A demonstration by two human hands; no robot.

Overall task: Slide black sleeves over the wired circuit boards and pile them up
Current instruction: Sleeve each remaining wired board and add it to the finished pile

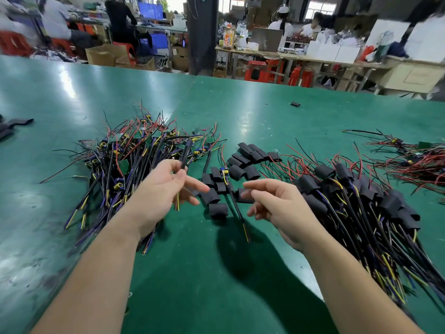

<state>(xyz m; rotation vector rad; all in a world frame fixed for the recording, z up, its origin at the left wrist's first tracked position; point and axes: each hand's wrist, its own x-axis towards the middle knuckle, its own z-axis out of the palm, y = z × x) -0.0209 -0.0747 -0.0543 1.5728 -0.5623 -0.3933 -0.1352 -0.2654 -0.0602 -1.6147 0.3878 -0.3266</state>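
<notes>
My left hand point(166, 189) hovers above the green table and pinches a black cable point(185, 155) of a wired circuit board between thumb and fingers; its yellow wire ends hang below the palm. Empty and loosely curled, my right hand point(277, 203) floats beside it. Between and beyond the hands lie several loose black sleeves point(218, 209), with one unsleeved board and its cable point(225, 174) among them. A heap of bare wired boards point(134, 155) spreads to the left. Sleeved boards are piled at the right point(356, 196).
The green table point(72, 97) stretches far ahead. A single black sleeve point(295, 104) lies far off. More black sleeves point(14, 126) sit at the left edge, and another tangle of red-wired boards point(414, 160) at the far right. People work at benches behind.
</notes>
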